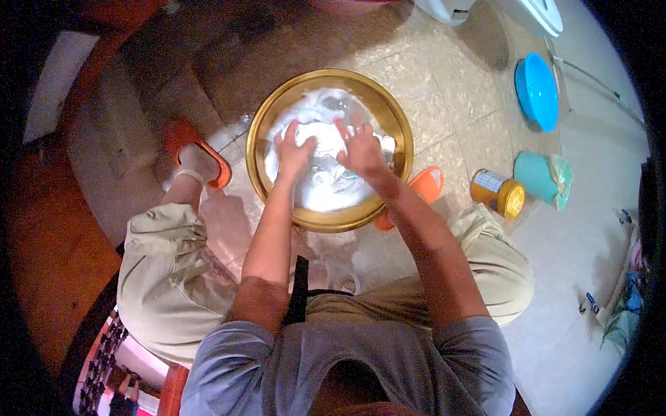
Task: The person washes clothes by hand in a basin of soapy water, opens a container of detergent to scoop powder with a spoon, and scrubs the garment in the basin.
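Observation:
A round gold-coloured metal basin [254, 161] stands on the tiled floor between the person's feet. Inside it lies wet white cloth [320, 133] amid white suds [326, 197]. My left hand [295, 149] rests on the left part of the cloth, its fingers spread. On the right part of the cloth is my right hand [362, 147], also with fingers apart and suds on it. Neither hand is visibly closed round the cloth. The undersides of both hands are hidden.
Orange slippers [220, 170] are at both sides of the basin. To the right stand a yellow-brown container [496, 193], a teal container [535, 177] and a blue bowl [540, 92] by the wall. A white object [444, 8] is at the top.

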The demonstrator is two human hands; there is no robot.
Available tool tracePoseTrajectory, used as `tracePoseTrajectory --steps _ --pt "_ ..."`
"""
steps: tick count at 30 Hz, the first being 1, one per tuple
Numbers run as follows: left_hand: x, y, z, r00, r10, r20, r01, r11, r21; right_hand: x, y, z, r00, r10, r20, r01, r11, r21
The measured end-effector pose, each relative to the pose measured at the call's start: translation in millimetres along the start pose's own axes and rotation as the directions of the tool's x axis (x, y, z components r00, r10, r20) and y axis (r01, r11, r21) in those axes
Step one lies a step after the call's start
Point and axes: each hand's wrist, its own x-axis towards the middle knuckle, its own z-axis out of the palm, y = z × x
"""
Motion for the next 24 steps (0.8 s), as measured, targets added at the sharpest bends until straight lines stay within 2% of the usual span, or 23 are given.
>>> tracePoseTrajectory --steps 1,2,4,6,7,8,9,10,11,13,14,16,19,20,21,22,24 --pt "-8.2 0.5 5.0 0.999 0.03 -0.026 -0.027 0.994 0.11 -8.6 -4.2 2.3 0.998 -0.029 0.056 0.035 0.993 -0.113" --pt "-10.8 -0.2 7.6 0.999 0.047 0.028 -0.053 0.947 0.316 -10.7 -5.5 8.0 0.992 -0.056 0.114 0.08 0.972 -0.221" --pt "-13.0 21.8 4.5 0.986 -0.087 0.144 0.002 0.861 0.508 -7.2 4.2 36.4 0.991 -0.104 0.089 0.121 0.971 -0.208" --pt "3.1 -3.3 14.0 0.984 -0.087 0.156 0.009 0.898 0.441 5.5 22.1 52.6 0.978 -0.116 0.171 0.138 0.982 -0.125" --pt "13.9 -21.3 21.3 0.983 -0.087 0.163 0.014 0.914 0.405 13.7 33.5 71.9 0.994 -0.077 0.082 0.075 0.997 0.036" --pt "26.6 -36.5 25.0 0.975 -0.139 0.174 0.086 0.955 0.283 22.2 28.4 73.5 0.992 0.03 0.124 -0.034 0.999 0.035" --pt "41.1 -48.0 32.7 0.952 -0.214 0.219 0.231 0.971 -0.053 34.7 14.5 72.4 0.978 0.136 0.16 -0.143 0.989 0.029" --pt "53.0 -48.1 38.2 0.906 -0.297 0.301 0.422 0.693 -0.585 37.3 8.1 58.5 0.993 0.038 0.113 -0.054 0.988 0.141" --pt "59.5 -49.3 44.2 0.817 -0.299 0.493 0.545 0.123 -0.83 39.9 1.5 44.3 0.996 -0.061 0.066 0.043 0.969 0.245" --pt "46.2 -17.9 6.7 0.758 0.098 0.644 0.651 -0.068 -0.756 22.2 -48.9 -23.6 0.984 -0.101 -0.146 0.169 0.79 0.59" --pt "40.8 -13.7 0.8 0.691 0.304 0.656 0.713 -0.142 -0.686 11.9 -66.9 -38.2 0.966 -0.189 -0.175 0.249 0.865 0.435" --pt "27.3 -12.9 8.7 0.783 0.182 0.595 0.621 -0.155 -0.769 -5.7 -92.7 -52.6 0.941 -0.311 -0.133 0.338 0.861 0.38" --pt "10.1 -13.0 23.5 0.89 -0.018 0.455 0.449 -0.132 -0.884 -1.0 -90.3 -47.9 0.96 -0.27 -0.07 0.277 0.893 0.355" --pt "4.8 -13.3 28.1 0.914 -0.084 0.398 0.388 -0.116 -0.914 7.1 -78.5 -38.3 0.984 -0.162 -0.073 0.178 0.892 0.416" --pt "-1.2 -7.6 30.3 0.929 -0.134 0.346 0.348 -0.015 -0.938 21.4 -62.9 -27.0 0.999 0.038 0.002 -0.036 0.926 0.376" --pt "-7.1 -1.6 32.4 0.938 -0.183 0.293 0.313 0.089 -0.946 33.4 -46.6 -17.0 0.967 0.245 0.065 -0.253 0.913 0.32" --pt "-16.3 27.2 20.3 0.955 -0.227 0.189 0.275 0.452 -0.849 33.9 -8.9 -4.9 0.97 0.235 0.061 -0.242 0.947 0.209"
